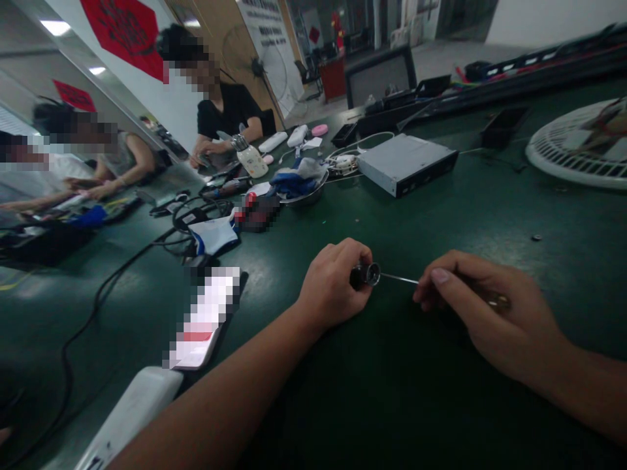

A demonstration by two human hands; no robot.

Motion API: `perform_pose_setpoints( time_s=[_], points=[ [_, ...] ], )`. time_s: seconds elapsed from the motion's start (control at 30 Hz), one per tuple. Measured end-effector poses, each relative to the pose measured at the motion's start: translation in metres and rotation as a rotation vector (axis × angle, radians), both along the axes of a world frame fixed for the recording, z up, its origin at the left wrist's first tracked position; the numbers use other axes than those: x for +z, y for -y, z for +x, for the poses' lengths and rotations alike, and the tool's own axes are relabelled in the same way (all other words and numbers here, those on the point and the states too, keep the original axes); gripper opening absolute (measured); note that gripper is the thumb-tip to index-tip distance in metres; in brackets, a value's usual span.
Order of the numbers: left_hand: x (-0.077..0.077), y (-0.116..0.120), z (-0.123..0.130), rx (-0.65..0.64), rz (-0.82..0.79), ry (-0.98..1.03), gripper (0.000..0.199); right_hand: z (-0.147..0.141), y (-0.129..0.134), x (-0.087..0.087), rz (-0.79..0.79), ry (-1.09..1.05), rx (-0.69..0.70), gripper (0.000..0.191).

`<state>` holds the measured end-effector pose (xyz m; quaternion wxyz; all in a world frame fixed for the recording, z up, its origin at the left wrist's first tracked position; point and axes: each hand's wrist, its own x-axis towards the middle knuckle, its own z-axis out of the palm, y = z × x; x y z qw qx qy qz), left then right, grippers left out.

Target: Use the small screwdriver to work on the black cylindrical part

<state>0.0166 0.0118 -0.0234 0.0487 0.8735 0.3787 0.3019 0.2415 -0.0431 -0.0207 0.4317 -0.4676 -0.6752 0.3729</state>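
Observation:
My left hand (329,282) is closed around a small dark cylindrical part (373,274), whose round hollow end faces right. In my right hand (494,307) is a screwdriver (399,279). Its thin metal shaft points left, and the tip is at the open end of the cylinder; whether it touches anything inside cannot be seen. Most of the screwdriver's handle is hidden by my fingers, with a shiny yellowish piece showing by the palm. Both hands are low over the dark green table (392,391).
Left of my forearm lie a lit phone (208,316) and a white elongated device (134,408). Black cable (98,297) runs past them. Beyond are a bowl of cloth (301,183), a flat metal drive (406,160) and a white fan grille (582,147). Several people sit at the far left.

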Motion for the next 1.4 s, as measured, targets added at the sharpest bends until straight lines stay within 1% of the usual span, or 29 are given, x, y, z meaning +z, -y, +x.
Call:
perform_pose_setpoints(
  time_s=[0.1,0.23,0.3,0.37,0.47,0.57,0.63,0.73,0.8,0.87,1.0,1.07,1.17,1.23,1.3,1.4],
  points=[
    [0.0007,0.0006,-0.0006,0.002,-0.005,0.003,0.022,-0.0017,-0.0003,0.0011,-0.016,-0.012,0.002,0.025],
    [0.0012,0.0001,-0.0008,0.010,-0.010,0.004,0.021,0.0007,0.0004,0.0032,-0.018,-0.016,0.115,0.023],
    [0.0014,-0.0002,-0.0008,0.007,-0.006,0.005,0.021,0.0016,0.0006,0.0043,-0.003,-0.011,0.141,0.024],
    [0.0015,-0.0002,-0.0010,0.000,0.002,0.005,0.022,0.0012,0.0003,0.0050,0.024,0.002,0.107,0.026],
    [0.0016,0.0003,-0.0017,-0.002,0.006,-0.001,0.022,-0.0011,-0.0006,0.0042,0.031,0.014,0.019,0.025],
    [0.0017,0.0009,-0.0029,0.008,-0.001,0.000,0.021,-0.0031,-0.0006,0.0030,0.016,-0.010,-0.005,0.023],
    [0.0020,0.0010,-0.0037,0.005,-0.005,-0.003,0.021,-0.0033,-0.0002,0.0031,0.013,-0.023,0.027,0.022],
    [0.0024,0.0008,-0.0042,-0.002,-0.005,-0.005,0.021,-0.0025,0.0009,0.0045,-0.004,-0.024,0.123,0.022],
    [0.0026,0.0007,-0.0039,-0.002,-0.002,-0.002,0.022,-0.0018,0.0015,0.0057,-0.009,-0.021,0.160,0.023],
    [0.0028,0.0008,-0.0034,-0.002,0.001,0.001,0.023,-0.0017,0.0018,0.0065,0.001,-0.009,0.131,0.025],
    [0.0024,0.0007,-0.0021,0.000,-0.003,-0.001,0.022,-0.0029,0.0008,0.0056,0.013,-0.014,0.002,0.025],
    [0.0018,0.0004,-0.0013,0.006,-0.002,0.000,0.021,-0.0029,0.0006,0.0045,0.000,-0.029,0.015,0.023],
    [0.0010,-0.0002,-0.0004,0.013,-0.001,-0.004,0.022,-0.0013,0.0009,0.0032,-0.011,-0.036,0.110,0.022],
    [0.0006,-0.0004,-0.0002,0.011,-0.002,-0.006,0.023,0.0000,0.0009,0.0028,-0.005,-0.030,0.138,0.023],
    [0.0003,-0.0001,-0.0003,0.006,-0.001,-0.003,0.023,0.0004,0.0004,0.0028,0.004,-0.020,0.108,0.026],
    [0.0006,0.0007,-0.0010,0.003,-0.007,-0.001,0.021,-0.0005,-0.0007,0.0030,-0.004,-0.010,0.027,0.027]
  ],
)
